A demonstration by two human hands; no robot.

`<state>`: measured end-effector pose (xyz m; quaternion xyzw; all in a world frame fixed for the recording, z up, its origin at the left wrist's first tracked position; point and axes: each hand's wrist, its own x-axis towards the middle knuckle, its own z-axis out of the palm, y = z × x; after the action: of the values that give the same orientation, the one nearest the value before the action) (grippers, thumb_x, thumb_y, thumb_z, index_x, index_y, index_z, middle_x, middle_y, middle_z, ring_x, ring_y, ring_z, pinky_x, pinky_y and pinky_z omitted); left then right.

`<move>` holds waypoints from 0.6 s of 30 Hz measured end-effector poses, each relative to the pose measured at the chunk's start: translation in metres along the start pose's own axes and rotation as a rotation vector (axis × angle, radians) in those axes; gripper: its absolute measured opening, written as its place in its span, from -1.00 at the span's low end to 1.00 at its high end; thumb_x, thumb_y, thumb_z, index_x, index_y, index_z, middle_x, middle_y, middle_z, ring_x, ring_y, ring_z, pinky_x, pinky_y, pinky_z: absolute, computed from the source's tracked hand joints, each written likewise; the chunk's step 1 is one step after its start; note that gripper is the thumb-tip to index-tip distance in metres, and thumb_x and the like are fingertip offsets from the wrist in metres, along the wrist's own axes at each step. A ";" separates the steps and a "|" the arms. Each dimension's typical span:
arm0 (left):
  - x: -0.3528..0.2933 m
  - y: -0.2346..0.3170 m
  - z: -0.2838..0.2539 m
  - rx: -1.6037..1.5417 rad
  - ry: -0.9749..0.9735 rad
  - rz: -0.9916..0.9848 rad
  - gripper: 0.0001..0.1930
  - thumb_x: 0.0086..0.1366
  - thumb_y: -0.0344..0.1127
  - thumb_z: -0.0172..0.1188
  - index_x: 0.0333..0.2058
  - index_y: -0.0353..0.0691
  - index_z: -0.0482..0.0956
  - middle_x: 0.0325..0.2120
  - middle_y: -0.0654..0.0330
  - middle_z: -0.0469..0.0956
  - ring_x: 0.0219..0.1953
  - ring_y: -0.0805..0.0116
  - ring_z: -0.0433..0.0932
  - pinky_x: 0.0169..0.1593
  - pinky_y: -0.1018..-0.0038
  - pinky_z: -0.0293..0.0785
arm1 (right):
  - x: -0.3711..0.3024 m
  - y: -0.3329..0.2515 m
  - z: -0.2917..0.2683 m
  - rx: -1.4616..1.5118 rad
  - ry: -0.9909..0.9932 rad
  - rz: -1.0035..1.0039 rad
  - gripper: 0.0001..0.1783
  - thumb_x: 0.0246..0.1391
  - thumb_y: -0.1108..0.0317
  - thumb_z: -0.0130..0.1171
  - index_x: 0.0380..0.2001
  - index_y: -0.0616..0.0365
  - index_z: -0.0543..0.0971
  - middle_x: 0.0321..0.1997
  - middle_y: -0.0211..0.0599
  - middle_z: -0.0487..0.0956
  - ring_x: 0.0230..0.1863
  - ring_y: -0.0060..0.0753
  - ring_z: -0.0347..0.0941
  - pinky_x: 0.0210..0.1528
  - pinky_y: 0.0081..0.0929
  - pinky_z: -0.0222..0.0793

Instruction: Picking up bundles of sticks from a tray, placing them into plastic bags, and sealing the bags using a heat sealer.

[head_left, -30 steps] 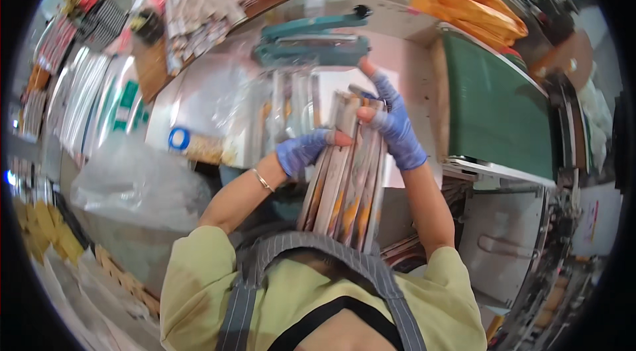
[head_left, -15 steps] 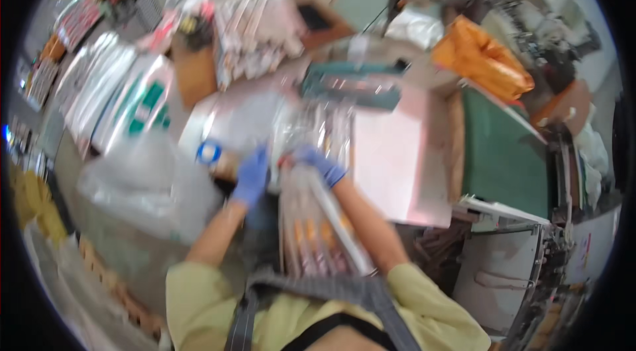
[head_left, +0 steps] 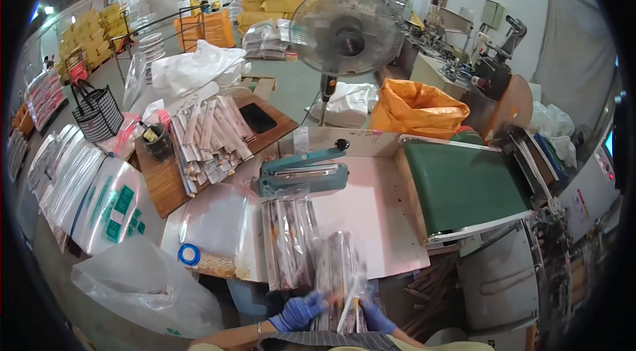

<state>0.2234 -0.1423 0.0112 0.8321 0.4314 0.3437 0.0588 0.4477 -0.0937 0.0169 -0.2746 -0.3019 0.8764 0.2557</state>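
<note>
A clear plastic bag of long slim packs point(head_left: 339, 261) is held close to my body, its far end over the table's near edge. My left hand point(head_left: 299, 311), in a blue glove, is closed against the bag's left side. On its right side, my right hand point(head_left: 377, 318), also gloved, grips it; some of those fingers are hidden and blurred. Just beyond, another filled clear bag point(head_left: 288, 238) lies on the white table point(head_left: 377, 212). A teal bag sealer point(head_left: 303, 179) with a long lever stands behind that bag.
A green conveyor belt point(head_left: 467, 185) stands at the right, an orange sack point(head_left: 417, 109) and a fan point(head_left: 348, 40) beyond. Slim cartons point(head_left: 209, 136) and a phone point(head_left: 257, 118) lie on a wooden board. Flat clear bags point(head_left: 215, 218) and a blue tape roll point(head_left: 189, 254) are at the left.
The view has tilted up toward the room. Both hands have come nearer my body and now hold the bag's sides, lower down than before.
</note>
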 end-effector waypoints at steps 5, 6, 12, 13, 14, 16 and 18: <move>0.072 -0.016 -0.047 -0.198 -0.092 0.418 -0.43 0.06 -0.41 -0.06 0.12 0.04 0.18 -0.05 0.17 0.40 -0.70 0.33 0.42 -0.72 0.53 0.30 | -0.049 -0.037 0.030 -0.082 0.398 -0.063 -0.49 0.16 0.08 -0.24 0.02 0.24 0.28 -0.04 -0.22 0.39 -0.10 -0.47 0.37 -0.05 -0.53 0.33; 0.097 -0.025 -0.063 -0.047 -0.091 0.419 -0.42 0.05 -0.39 -0.04 0.12 -0.01 0.17 -0.16 0.17 0.46 -0.63 0.31 0.46 -0.67 0.51 0.34 | -0.037 -0.057 0.029 -0.245 0.423 -0.238 -0.54 0.13 0.06 -0.16 -0.13 0.26 0.37 -0.46 -0.37 0.49 -0.53 -0.60 0.39 -0.49 -0.61 0.31; 0.243 -0.066 -0.124 0.014 0.073 0.034 -0.74 -0.08 -0.48 -0.02 -0.31 -0.24 0.36 -0.38 0.04 0.43 -0.51 0.04 0.39 -0.37 0.29 0.38 | 0.008 -0.237 0.052 -2.026 0.056 -0.783 -0.93 -0.23 0.46 0.08 -0.55 0.10 0.46 -0.51 -0.21 0.38 -0.52 -0.07 0.37 -0.46 -0.27 0.32; 0.264 -0.057 -0.149 -0.085 0.213 0.018 -0.77 -0.11 -0.51 -0.01 -0.36 -0.25 0.37 -0.37 0.06 0.43 -0.50 0.08 0.38 -0.36 0.33 0.37 | -0.001 -0.268 0.086 -1.947 0.151 -0.943 -0.91 -0.26 0.52 0.07 -0.57 0.10 0.48 -0.52 -0.22 0.41 -0.53 -0.11 0.38 -0.48 -0.29 0.33; 0.278 -0.053 -0.165 -0.080 0.213 0.025 -0.77 -0.11 -0.51 -0.01 -0.36 -0.25 0.37 -0.37 0.06 0.43 -0.50 0.08 0.38 -0.36 0.33 0.37 | -0.015 -0.290 0.112 -1.840 0.213 -1.045 -0.88 -0.29 0.56 0.06 -0.58 0.10 0.49 -0.53 -0.20 0.42 -0.54 -0.12 0.39 -0.50 -0.32 0.33; 0.287 -0.041 -0.183 -0.212 0.101 0.051 -0.86 -0.09 -0.53 0.03 -0.47 -0.26 0.38 -0.35 0.11 0.44 -0.44 0.16 0.40 -0.32 0.39 0.36 | -0.017 -0.294 0.118 -1.702 0.244 -1.163 -0.90 -0.29 0.52 0.08 -0.57 0.11 0.47 -0.56 -0.19 0.41 -0.56 -0.11 0.37 -0.51 -0.31 0.32; 0.291 -0.053 -0.172 -0.267 -0.030 0.114 -0.94 -0.01 -0.47 0.09 -0.52 -0.24 0.38 -0.34 0.13 0.45 -0.39 0.22 0.45 -0.30 0.43 0.38 | -0.015 -0.304 0.082 -1.833 0.285 -0.990 -0.90 -0.29 0.49 0.11 -0.56 0.12 0.47 -0.55 -0.20 0.40 -0.53 -0.11 0.38 -0.48 -0.32 0.32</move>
<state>0.1941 0.0767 0.2723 0.8451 0.3327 0.3885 0.1557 0.4928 0.0739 0.2797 -0.3094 -0.8952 0.0702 0.3129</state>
